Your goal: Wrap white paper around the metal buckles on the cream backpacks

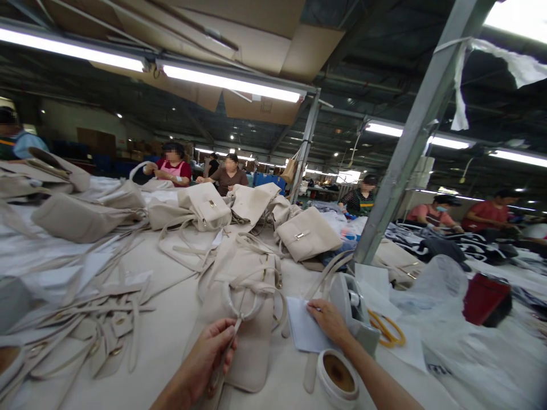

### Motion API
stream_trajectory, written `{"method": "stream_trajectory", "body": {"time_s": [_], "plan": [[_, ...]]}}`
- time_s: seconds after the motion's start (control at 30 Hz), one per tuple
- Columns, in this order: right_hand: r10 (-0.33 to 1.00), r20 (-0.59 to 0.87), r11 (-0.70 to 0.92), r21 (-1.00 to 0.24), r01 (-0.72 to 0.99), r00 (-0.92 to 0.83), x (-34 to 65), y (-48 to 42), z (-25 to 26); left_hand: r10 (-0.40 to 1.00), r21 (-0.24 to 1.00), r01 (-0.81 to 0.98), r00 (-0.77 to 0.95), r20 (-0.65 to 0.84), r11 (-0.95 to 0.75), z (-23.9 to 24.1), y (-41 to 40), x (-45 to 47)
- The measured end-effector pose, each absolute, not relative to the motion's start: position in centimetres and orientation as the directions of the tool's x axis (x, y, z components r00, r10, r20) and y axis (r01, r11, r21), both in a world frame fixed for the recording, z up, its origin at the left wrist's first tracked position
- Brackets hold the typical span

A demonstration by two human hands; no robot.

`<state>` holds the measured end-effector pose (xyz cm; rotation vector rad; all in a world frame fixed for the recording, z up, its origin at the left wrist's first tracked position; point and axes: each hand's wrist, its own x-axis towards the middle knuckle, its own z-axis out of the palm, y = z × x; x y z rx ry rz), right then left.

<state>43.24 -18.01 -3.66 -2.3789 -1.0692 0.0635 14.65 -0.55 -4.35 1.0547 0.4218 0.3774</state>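
Observation:
My left hand (216,350) is closed around a narrow beige strap (233,336), whose lower end hangs below my fingers. Just beyond it lies a beige bag (252,353) with its flap towards me and a pale wrapped loop handle (227,296) on top. My right hand (329,319) rests on a white paper pad (299,333), fingertips pressed together at its upper edge; what they pinch, if anything, is unclear. Right beside that hand stands a grey dispenser-like device (350,296). In front of it sits a round white tub (337,378) with brown inside.
Several beige bags (307,233) are heaped across the back of the table. Loose straps (115,319) lie at the left. A slanted metal post (401,148) rises at right, near yellow-handled scissors (388,330), a dark red box (487,299) and clear plastic. Several people work behind.

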Motion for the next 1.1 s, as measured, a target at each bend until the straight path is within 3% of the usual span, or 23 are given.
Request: {"method": "stream_trajectory", "body": {"time_s": [0.2,0.3,0.4,0.57,0.67,0.77,0.87,0.97,1.03,1.1], "plan": [[0.670,0.169,-0.504,-0.611,0.610,0.722,42.6,-18.5,-1.2,0.498,0.890,-0.116,0.857,-0.135,0.441,-4.3,-0.6,14.6],[0.685,0.307,-0.389,-0.612,0.688,0.660,40.3,-19.1,1.3,0.526,0.895,-0.128,0.841,-0.131,0.427,-4.3,-0.7,14.8],[0.735,0.504,-0.215,-0.463,0.860,0.454,35.5,-19.4,3.4,0.569,0.915,-0.168,0.819,-0.078,0.367,-4.1,-1.6,14.6],[0.797,0.590,-0.169,0.014,0.986,0.128,26.5,-18.3,2.9,0.600,0.966,-0.215,0.795,0.089,0.142,-3.3,-4.8,13.2],[0.788,0.616,-0.102,0.095,0.990,0.023,23.6,-17.1,1.2,0.623,0.974,-0.224,0.767,0.155,0.034,-3.1,-6.0,12.6],[0.724,0.684,-0.068,-0.058,0.996,0.089,23.4,-16.9,-0.1,0.662,0.971,-0.189,0.748,0.045,0.148,-3.0,-6.0,12.2],[0.622,0.653,-0.127,-0.461,0.878,0.432,24.6,-17.8,-0.9,0.633,0.905,-0.159,0.761,-0.141,0.394,-2.8,-5.6,11.6],[0.616,0.226,-0.160,-0.902,0.400,0.755,25.3,-18.6,-1.7,0.616,0.879,-0.140,0.763,-0.198,0.456,-2.6,-5.6,11.2],[0.704,-0.072,-0.157,-0.986,0.056,0.706,24.9,-18.7,-2.1,0.603,0.894,-0.113,0.774,-0.194,0.433,-2.5,-5.9,11.2],[0.791,-0.188,-0.149,-0.982,-0.115,0.582,24.2,-18.5,-2.4,0.608,0.916,-0.096,0.774,-0.177,0.389,-2.5,-6.3,11.3]]}}
